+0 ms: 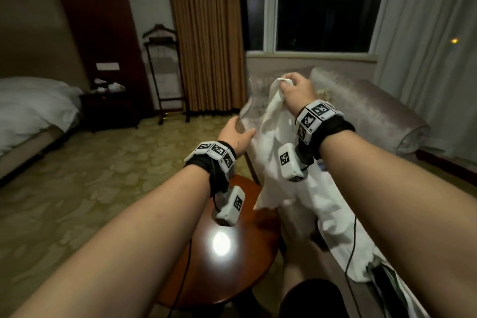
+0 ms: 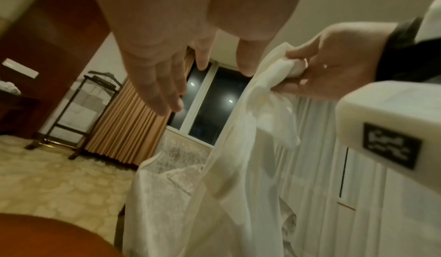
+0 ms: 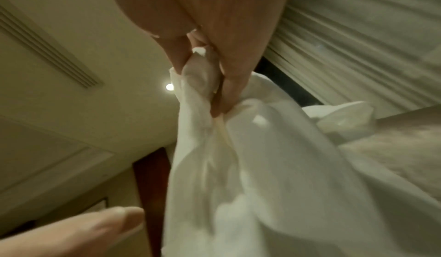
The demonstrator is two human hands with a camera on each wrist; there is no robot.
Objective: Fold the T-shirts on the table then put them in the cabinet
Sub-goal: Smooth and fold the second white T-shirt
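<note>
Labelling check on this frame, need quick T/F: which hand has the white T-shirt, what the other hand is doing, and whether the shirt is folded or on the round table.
1. The right hand grips the white T-shirt by a bunched part. True.
2. The left hand also grips the shirt. False: its fingers are straight and hold nothing; it reaches toward the shirt.
3. The shirt lies folded flat on the round wooden table. False: it hangs unfolded from the right hand, its lower part draped over the sofa.
4. The window behind is dark. True.
5. Both wrists carry marker bands. True.
</note>
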